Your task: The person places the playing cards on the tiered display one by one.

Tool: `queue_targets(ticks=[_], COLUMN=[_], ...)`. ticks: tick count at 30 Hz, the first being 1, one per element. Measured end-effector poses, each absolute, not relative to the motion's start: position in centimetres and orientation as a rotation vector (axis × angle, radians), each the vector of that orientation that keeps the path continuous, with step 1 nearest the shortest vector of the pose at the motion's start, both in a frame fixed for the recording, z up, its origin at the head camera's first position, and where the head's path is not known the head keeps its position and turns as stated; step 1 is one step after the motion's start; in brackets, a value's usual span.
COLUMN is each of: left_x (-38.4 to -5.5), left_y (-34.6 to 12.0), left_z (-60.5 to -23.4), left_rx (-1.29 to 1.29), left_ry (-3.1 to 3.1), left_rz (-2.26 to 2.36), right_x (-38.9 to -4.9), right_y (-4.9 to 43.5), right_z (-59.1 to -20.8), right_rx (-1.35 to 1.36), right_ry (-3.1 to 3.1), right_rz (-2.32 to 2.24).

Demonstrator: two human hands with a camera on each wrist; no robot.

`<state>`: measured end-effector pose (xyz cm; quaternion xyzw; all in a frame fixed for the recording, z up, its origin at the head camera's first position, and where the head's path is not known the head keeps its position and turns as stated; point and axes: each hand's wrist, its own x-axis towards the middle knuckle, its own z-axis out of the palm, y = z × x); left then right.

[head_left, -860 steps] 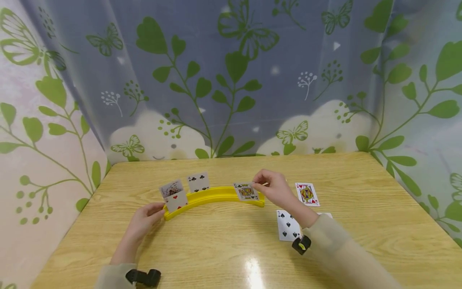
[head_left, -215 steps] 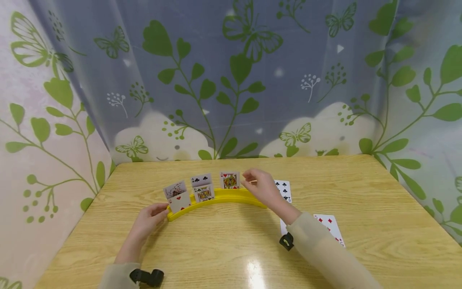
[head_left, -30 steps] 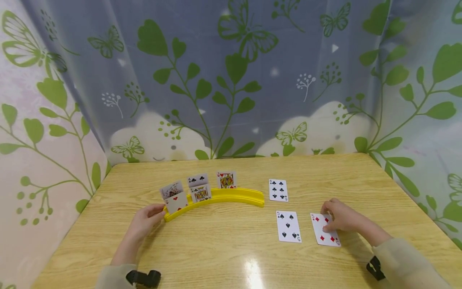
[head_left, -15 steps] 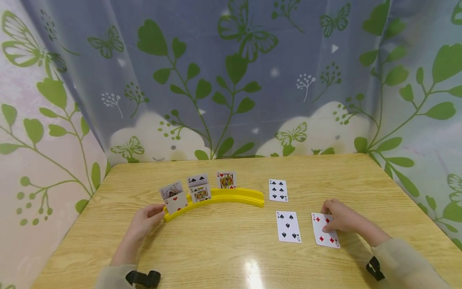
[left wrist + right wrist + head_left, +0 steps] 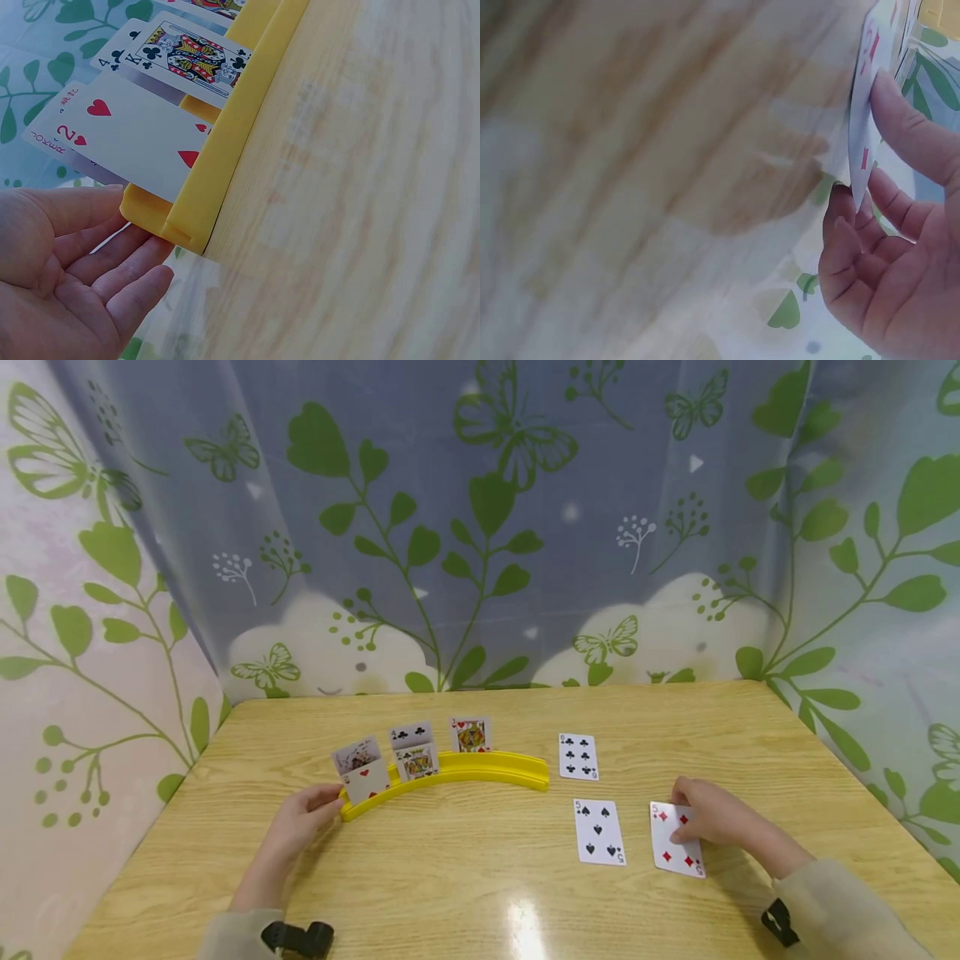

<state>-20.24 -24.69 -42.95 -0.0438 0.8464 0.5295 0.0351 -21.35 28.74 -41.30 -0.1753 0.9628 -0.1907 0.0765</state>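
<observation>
My left hand pinches the left end of a curved yellow card holder, thumb and fingers on either side in the left wrist view. In its slots stand a two of hearts before a joker, a king of clubs before a four of clubs, and a jack of hearts alone at the back. My right hand pinches a five of diamonds, thumb on its face and fingers at its right edge. The right wrist view shows that edge raised, fingertips behind it.
A six of clubs lies face up just right of the holder. Below it lies a five of spades, left of my right hand. The wooden table ends at a patterned curtain behind.
Since the oldest frame, the king of clubs has moved in front of the four, and the jack of hearts from table to holder. Lately the five of diamonds has shifted slightly under my right hand.
</observation>
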Motion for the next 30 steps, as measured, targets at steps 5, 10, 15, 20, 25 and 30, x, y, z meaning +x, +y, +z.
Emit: queue_targets(ticks=[5, 10, 15, 20, 25, 30], left_x=[-20.3, -20.3, -20.4, -20.4, -20.4, -20.4], left_y=[-24.7, -24.8, -24.8, -24.8, -24.8, -24.8], left_z=[-43.0, -43.1, -43.1, -43.1, -43.1, -43.1], left_rx=[-0.134, -0.129, -0.127, -0.126, -0.124, -0.124], left_ry=[2.606, 2.609, 2.611, 2.611, 2.607, 2.608], left_rz=[1.623, 1.623, 1.619, 1.622, 1.631, 1.629], right_x=[-21.2, -21.1, -20.9, -20.7, -20.4, -20.0], right_y=[28.8, 28.8, 28.8, 28.7, 28.7, 28.5], right_z=[-41.1, -40.7, -40.2, -39.9, -39.5, -38.8], right_rx=[-0.514, -0.511, -0.501, -0.494, -0.486, -0.501], right_ry=[2.914, 2.926, 2.948, 2.968, 2.989, 3.015], right_rz=[-0.568, -0.587, -0.624, -0.684, -0.743, -0.779])
